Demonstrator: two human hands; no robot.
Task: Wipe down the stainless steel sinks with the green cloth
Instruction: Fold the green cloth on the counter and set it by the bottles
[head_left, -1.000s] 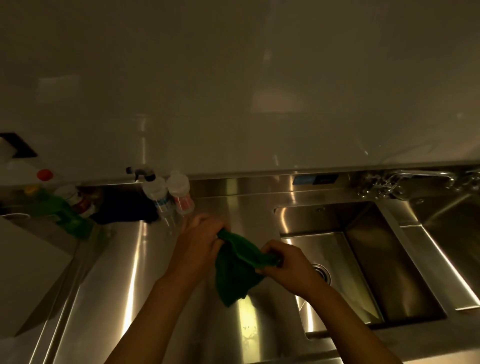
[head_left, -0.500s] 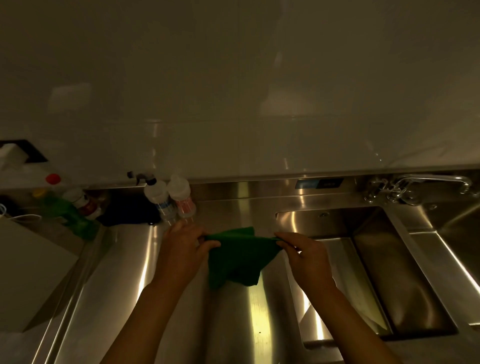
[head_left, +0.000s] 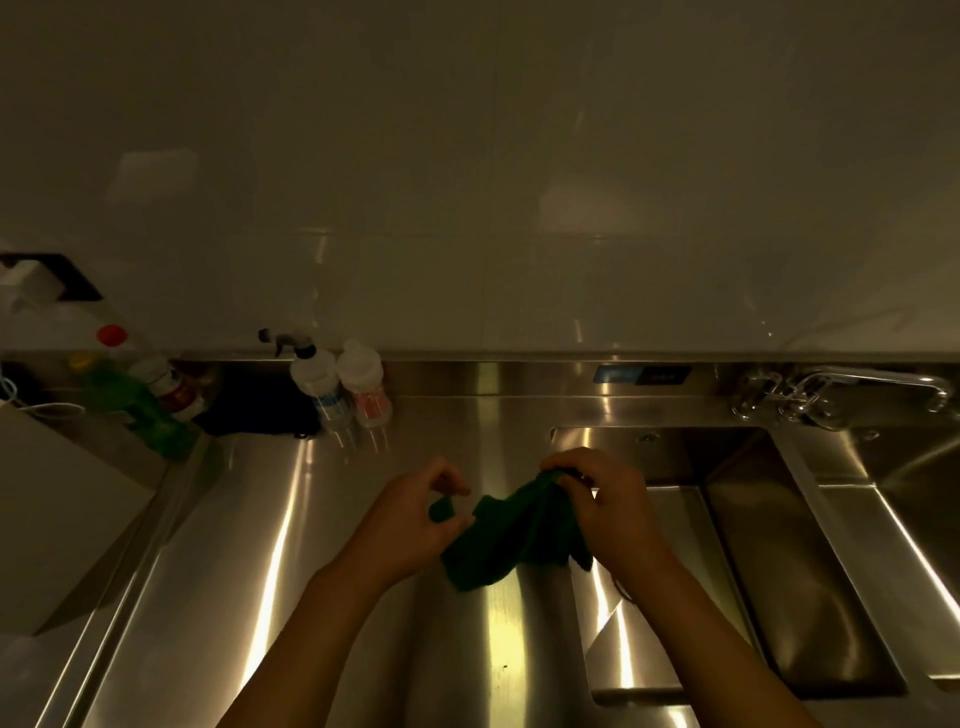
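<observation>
Spray bottle (head_left: 310, 375), black trigger, blue label, at back ledge. Clear bottle (head_left: 363, 387), pink label, touching its right side. Dark rag (head_left: 254, 405) just left. Farther left: green bottle (head_left: 136, 410), yellow cap; red-capped bottle (head_left: 166, 387) beside it. Tap (head_left: 831, 391) far right. Glossy pale wall (head_left: 467, 182) above.

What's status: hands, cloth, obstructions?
Left hand, right hand both gripping green cloth. Cloth bunched above counter, beside sink, not wiping yet. No obstruction seen in sink.
</observation>
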